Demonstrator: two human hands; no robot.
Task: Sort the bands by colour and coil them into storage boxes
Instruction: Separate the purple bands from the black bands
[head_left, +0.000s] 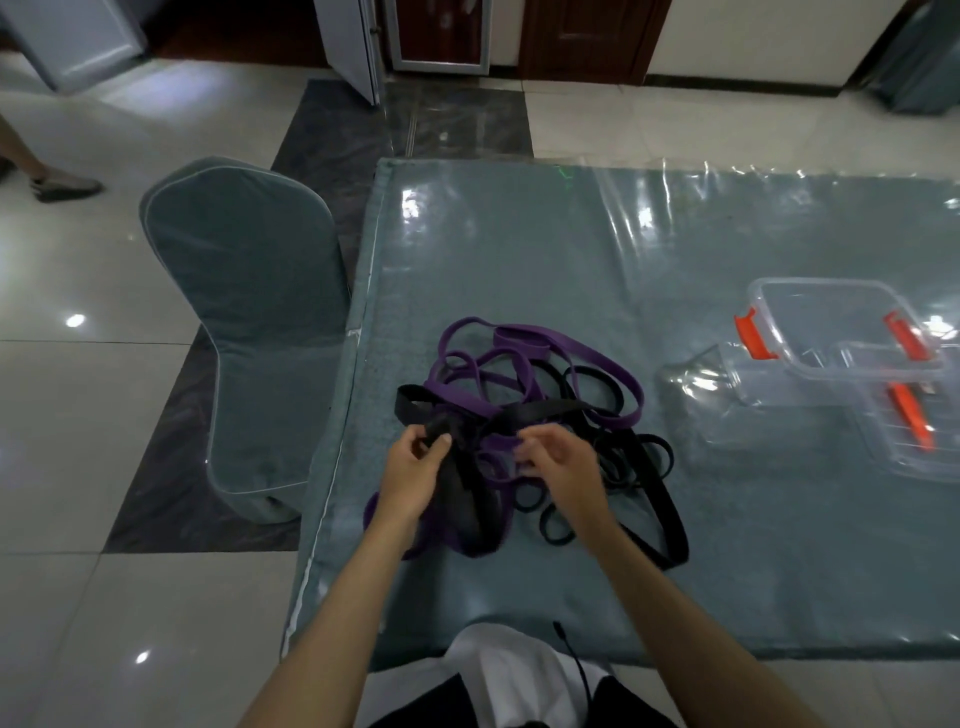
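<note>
A tangled heap of purple bands (540, 345) and black bands (654, 483) lies on the table's left half. My left hand (413, 470) pinches a wide black band (457, 483) at the heap's near left, and the band hangs down from it. My right hand (563, 462) has its fingers curled into the heap's middle, on a purple band (498, 441) beneath a black strap. Two clear storage boxes with orange latches stand to the right, the far box (826, 296) and the near box (883, 441), both apart from the heap.
The table (519, 249) has a grey-green cloth under clear plastic sheeting. A clear lid (701, 384) lies left of the boxes. A covered chair (244, 291) stands close to the table's left edge. A person's foot (62, 187) shows on the tiled floor at far left.
</note>
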